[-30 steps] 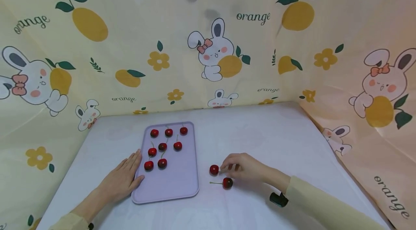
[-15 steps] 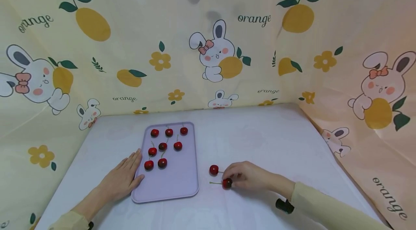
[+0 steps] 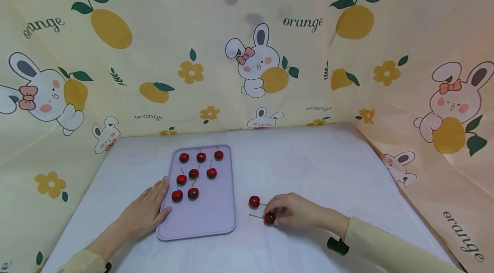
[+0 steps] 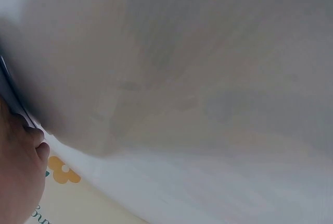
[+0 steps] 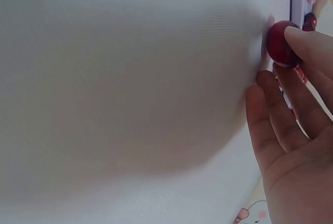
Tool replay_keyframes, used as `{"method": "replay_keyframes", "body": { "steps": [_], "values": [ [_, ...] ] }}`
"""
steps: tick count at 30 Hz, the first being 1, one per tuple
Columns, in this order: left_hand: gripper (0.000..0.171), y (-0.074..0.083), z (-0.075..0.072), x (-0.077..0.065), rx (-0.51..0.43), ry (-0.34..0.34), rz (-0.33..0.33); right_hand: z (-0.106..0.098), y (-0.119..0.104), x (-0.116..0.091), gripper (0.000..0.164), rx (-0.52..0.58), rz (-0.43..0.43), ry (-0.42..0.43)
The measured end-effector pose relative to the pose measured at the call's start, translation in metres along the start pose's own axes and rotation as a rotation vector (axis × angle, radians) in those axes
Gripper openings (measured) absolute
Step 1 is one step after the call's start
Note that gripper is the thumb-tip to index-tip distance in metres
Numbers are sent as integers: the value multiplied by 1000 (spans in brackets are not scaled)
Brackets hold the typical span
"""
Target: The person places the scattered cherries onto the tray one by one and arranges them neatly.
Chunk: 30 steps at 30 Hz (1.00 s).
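My left hand (image 3: 144, 208) lies with straight fingers along the left rim of a lilac tray (image 3: 204, 226). In the left wrist view part of that hand (image 4: 23, 166) shows at the left edge. Between thumb and fingers my right hand (image 3: 297, 211) pinches a dark red cherry (image 3: 268, 219), whose stem points left. The right wrist view shows the thumb on this cherry (image 5: 281, 44), the other fingers loosely bent. A second cherry (image 3: 254, 201) lies just behind it on the white table, its stem running toward my right fingers.
Several cherries (image 3: 193, 193) with stems sit in the back and left part of the tray. The white tabletop (image 3: 308, 157) extends around it. A patterned cloth (image 3: 208, 41) with rabbits and oranges stands up behind and at both sides.
My right hand has come slightly toward the front, from beside the rear cherry to the front one, and now pinches it. The left hand and tray have stayed put.
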<state>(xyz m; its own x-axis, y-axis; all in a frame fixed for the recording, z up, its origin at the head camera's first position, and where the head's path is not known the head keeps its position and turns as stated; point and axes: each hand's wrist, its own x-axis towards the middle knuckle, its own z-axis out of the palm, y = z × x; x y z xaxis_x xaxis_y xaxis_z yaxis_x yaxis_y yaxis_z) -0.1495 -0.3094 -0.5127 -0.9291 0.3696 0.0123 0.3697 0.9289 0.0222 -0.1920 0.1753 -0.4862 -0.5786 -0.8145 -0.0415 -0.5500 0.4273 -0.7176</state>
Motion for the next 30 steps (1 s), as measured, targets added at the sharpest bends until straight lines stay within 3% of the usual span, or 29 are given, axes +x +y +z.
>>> {"method": "replay_keyframes", "body": {
  "steps": [15, 23, 30],
  "values": [
    [82, -1, 1, 0, -12, 3, -5, -2, -5, 2, 34, 13, 5, 15],
    [82, -1, 1, 1, -11, -8, -11, -3, -10, 17, 33, 11, -135, 128],
    [82, -1, 2, 1, -15, -5, -10, -1, -17, 40, 32, 25, -141, 203]
  ]
}}
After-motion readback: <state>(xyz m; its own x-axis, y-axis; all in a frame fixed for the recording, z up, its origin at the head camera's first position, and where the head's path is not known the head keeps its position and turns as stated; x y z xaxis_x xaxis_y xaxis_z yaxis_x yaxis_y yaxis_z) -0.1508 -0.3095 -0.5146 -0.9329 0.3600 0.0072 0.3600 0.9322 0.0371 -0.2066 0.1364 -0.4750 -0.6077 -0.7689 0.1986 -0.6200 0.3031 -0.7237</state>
